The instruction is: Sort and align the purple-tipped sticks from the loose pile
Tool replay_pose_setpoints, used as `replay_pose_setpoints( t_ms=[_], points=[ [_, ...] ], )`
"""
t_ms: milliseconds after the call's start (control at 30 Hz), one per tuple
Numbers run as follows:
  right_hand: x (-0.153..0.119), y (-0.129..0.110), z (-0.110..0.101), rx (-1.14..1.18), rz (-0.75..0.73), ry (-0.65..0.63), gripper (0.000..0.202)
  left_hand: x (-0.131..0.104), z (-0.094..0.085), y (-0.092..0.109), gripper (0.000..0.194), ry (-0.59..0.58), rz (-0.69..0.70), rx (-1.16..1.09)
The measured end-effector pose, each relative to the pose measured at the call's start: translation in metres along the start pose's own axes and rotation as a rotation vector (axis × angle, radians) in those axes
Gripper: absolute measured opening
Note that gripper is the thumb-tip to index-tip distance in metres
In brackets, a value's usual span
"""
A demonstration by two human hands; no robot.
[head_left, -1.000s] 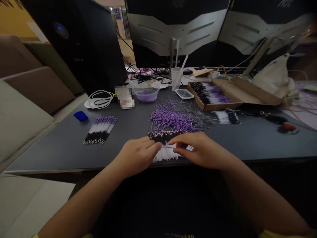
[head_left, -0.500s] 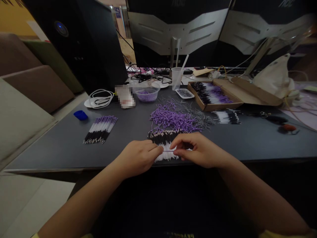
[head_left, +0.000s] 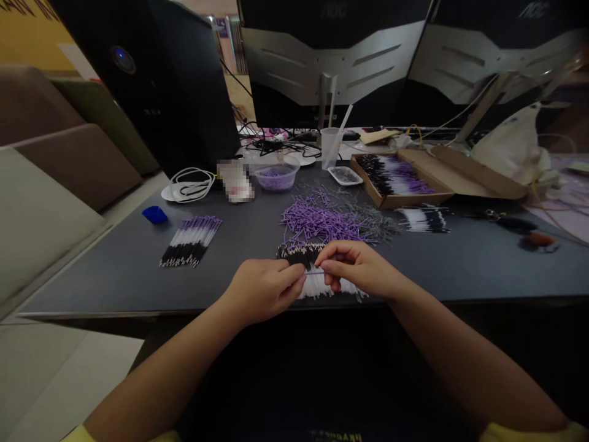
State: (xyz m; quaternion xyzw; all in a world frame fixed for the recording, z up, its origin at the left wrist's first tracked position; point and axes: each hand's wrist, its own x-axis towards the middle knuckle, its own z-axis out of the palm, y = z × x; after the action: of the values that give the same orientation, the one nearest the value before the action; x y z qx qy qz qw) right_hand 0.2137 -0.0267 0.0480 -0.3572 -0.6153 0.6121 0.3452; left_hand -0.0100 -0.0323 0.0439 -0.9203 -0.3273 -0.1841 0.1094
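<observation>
Between my two hands stretches a thin purple stick, held level over a row of pen refills. My left hand pinches its left end between thumb and fingers. At the right end, the thumb and forefinger of my right hand close around it, the other fingers curled. The refills lie side by side near the desk's front edge, black with pale tips at the far end and clear-white towards me; both hands cover parts of them. Just beyond is a loose heap of short purple sticks, with grey ones mixed in at its right.
Left lie a bundle of purple-ended refills and a blue cap-like piece. Behind stand a plastic bowl, a cup with a straw, a small tray and an open cardboard box of refills. More refills lie right.
Both hands have shifted slightly away from me over the refills, still holding the purple stick. The right hand has turned a little, and more white refill ends show beneath it.
</observation>
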Motion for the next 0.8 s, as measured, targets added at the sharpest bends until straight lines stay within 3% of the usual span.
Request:
replay_pose_setpoints(
  t_ms=[167,300,433,600,800],
  points=[
    [0.003,0.004,-0.002,-0.084,-0.045,0.021,0.023,0.000,0.001,-0.002,0.029,0.008,-0.066,-0.027],
    [0.002,-0.001,-0.020,-0.132,-0.084,0.122,0.025,0.001,-0.009,-0.025,0.040,-0.039,-0.260,0.039],
    [0.002,-0.005,-0.040,-0.116,-0.091,0.250,0.028,-0.004,-0.021,-0.073,0.043,-0.082,-0.496,0.115],
    [0.006,-0.003,-0.055,-0.133,-0.104,0.334,0.030,-0.017,-0.028,-0.141,0.047,-0.337,-0.773,0.203],
    [0.009,0.000,-0.072,-0.248,-0.112,0.415,0.028,-0.040,-0.023,-0.197,0.059,-0.281,-0.723,0.216]
  ],
)
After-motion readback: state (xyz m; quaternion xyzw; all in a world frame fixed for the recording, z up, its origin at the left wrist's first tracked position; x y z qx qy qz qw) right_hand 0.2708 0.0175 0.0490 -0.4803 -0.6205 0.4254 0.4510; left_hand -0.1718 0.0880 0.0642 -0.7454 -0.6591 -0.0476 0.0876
